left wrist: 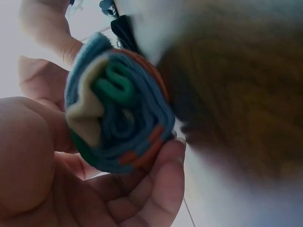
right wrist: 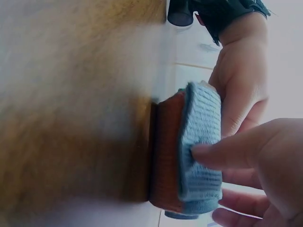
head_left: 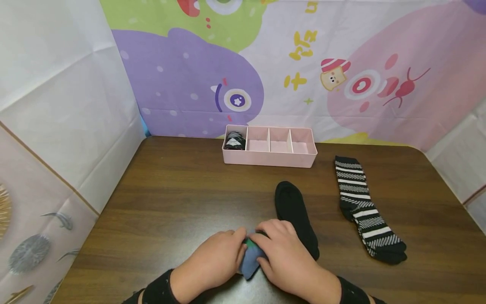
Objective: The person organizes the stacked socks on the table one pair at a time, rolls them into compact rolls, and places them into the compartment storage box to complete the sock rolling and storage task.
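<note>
A brown table (head_left: pixel 182 190) meets a cartoon-printed cloth (head_left: pixel 288 101) along its far edge. Against that edge stands a pink box (head_left: pixel 269 159) with four compartments. Striped socks (head_left: pixel 364 207) lie flat on the right; a black sock (head_left: pixel 294 211) lies between them and the hands, just beside the right one. The left hand (head_left: pixel 212 259) and right hand (head_left: pixel 286 259) together grasp the blue sock (head_left: pixel 250 259), rolled up at the table's near part: left fingers curl round the roll, the right thumb presses its ribbed cuff. An argyle sock (head_left: pixel 235 141), also rolled, sits in the box's leftmost compartment.
</note>
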Demonstrator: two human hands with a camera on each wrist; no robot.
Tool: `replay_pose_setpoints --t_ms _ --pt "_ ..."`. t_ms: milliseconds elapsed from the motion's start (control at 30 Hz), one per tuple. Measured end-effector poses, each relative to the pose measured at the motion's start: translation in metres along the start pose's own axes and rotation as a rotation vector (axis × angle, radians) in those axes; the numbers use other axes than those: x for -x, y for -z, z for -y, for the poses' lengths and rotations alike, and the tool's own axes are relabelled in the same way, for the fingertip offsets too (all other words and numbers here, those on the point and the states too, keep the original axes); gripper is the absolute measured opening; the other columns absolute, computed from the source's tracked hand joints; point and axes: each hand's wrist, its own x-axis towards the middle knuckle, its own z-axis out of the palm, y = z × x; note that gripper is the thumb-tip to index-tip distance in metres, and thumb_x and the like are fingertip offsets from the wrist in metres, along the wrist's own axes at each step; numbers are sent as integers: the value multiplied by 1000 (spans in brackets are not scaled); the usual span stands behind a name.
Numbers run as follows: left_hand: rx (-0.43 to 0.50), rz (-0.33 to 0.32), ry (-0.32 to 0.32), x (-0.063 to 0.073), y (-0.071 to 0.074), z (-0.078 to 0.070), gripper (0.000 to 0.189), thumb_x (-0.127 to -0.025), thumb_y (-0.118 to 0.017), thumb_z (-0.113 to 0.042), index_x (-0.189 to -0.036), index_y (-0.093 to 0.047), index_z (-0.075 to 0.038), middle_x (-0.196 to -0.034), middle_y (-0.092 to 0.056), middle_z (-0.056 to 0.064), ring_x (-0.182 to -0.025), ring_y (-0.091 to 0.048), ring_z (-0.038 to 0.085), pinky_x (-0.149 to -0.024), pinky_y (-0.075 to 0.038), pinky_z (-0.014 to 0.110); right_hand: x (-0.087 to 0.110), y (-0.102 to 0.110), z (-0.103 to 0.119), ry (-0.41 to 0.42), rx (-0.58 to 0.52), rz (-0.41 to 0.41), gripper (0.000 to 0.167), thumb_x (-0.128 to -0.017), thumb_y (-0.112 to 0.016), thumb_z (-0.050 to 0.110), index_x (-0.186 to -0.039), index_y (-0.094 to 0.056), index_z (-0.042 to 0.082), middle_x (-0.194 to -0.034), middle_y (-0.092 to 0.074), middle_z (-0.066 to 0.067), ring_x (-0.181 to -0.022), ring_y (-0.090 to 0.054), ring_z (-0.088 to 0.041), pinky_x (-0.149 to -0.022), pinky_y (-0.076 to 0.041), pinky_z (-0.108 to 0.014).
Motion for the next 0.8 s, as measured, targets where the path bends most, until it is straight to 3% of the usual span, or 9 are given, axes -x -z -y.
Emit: replay_pose_setpoints --t_ms 133,300,533,633,800 --pt "45 15 44 1 0 -1 19 -107 -52 -20 -90 -47 -13 -66 -46 -6 -56 -45 9 -54 -41 28 1 2 1 -34 -36 -37 34 -90 -81 22 -122 -71 16 -119 -59 1 -106 -54 -16 -92 -44 -40" --pt "68 25 106 1 0 -3 19 -106 -53 -24 -91 -51 -13 -67 -50 -5 -57 -48 10 -54 -43 32 1 5 3 -108 -147 13 30 -92 -78 16 -120 -66 12 -107 -57 3 -84 -56 -6 -75 -52 -29" --pt "124 72 164 0 2 -4 24 -104 -59 -31 -94 -57 -9 -69 -53 -4 -60 -51 10 -57 -45 32 1 4 5 -158 -223 -23 22 -94 -71 9 -116 -67 9 -100 -62 4 -80 -56 -4 -71 -52 -25" --pt "125 70 165 0 1 -4 24 -103 -60 -32 -92 -59 -10 -69 -53 -5 -61 -52 9 -57 -45 32 0 7 5 -202 -294 15 24 -96 -71 16 -119 -66 9 -96 -58 6 -76 -53 -4 -67 -49 -25" --pt "165 75 151 2 1 -5 24 -102 -62 -32 -86 -56 -15 -66 -50 -8 -56 -48 8 -53 -42 30 0 10 4 -276 -359 99 45 -99 -70 38 -131 -61 8 -116 -66 0 -96 -62 -9 -80 -54 -34"
